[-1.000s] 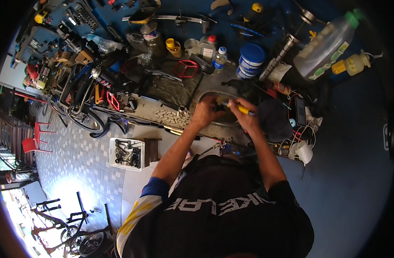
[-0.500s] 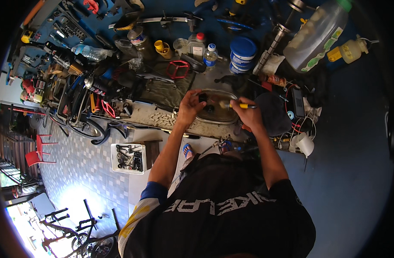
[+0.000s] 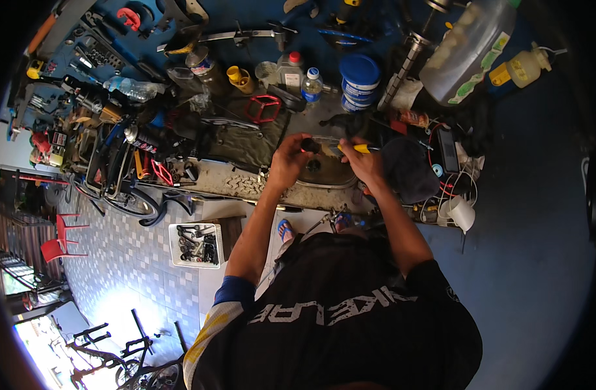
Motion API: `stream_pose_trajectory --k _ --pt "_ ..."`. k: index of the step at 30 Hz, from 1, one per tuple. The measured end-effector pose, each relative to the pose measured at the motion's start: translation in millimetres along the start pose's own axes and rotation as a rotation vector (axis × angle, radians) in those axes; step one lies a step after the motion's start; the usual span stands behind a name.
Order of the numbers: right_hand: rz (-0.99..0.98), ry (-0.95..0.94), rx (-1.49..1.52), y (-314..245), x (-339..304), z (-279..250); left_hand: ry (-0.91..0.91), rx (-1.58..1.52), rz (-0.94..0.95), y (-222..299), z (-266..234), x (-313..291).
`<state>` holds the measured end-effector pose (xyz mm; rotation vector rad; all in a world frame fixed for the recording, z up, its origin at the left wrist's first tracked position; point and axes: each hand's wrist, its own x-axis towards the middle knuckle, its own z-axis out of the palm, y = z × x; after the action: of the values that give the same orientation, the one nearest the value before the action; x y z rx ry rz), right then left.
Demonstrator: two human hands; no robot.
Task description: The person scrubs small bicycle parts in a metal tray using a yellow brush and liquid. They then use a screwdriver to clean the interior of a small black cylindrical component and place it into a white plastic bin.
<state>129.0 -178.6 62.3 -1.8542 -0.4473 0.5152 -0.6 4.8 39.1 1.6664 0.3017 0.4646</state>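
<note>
The small dark part (image 3: 309,145), I judged, could slip if it was slick and the yellow-handled tool (image 3: 362,149) pushed too hard, dropping into the tray (image 3: 329,186) near the dark piece (image 3: 314,165) there. It sat at the left hand's (image 3: 287,160) two o'clock, pinched in its fingertips. At the part's three o'clock, the right hand (image 3: 365,162) gripped the tool; the tray rested on the grimy surface (image 3: 311,197).

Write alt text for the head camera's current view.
A person's left hand holds a small dark part while the right hand grips a yellow-handled tool, both over a shallow tray on a cluttered workbench. Bottles and a blue tub stand behind; a white basket of parts sits lower left.
</note>
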Motion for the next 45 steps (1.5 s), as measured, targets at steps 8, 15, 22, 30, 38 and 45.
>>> stream_pose_trajectory --k 8,15,22,30,38,45 --pt "-0.091 -0.047 -0.218 1 -3 -15 0.067 0.211 0.125 10 4 -3" --pt "-0.259 -0.137 -0.545 26 -18 -23 0.02 0.282 0.132 -1 7 0" --pt "-0.491 -0.072 -0.268 -48 -24 -33 -0.019 0.376 0.189 -4 4 2" --pt "-0.342 -0.076 -0.392 -32 -10 -27 -0.007 0.494 0.264 -3 -4 -2" --pt "0.072 -0.081 -0.31 19 -12 -7 0.08 0.418 0.163 -5 -6 -12" --pt "0.03 -0.013 -0.067 -7 -6 18 0.068 0.35 0.074 4 -1 -21"
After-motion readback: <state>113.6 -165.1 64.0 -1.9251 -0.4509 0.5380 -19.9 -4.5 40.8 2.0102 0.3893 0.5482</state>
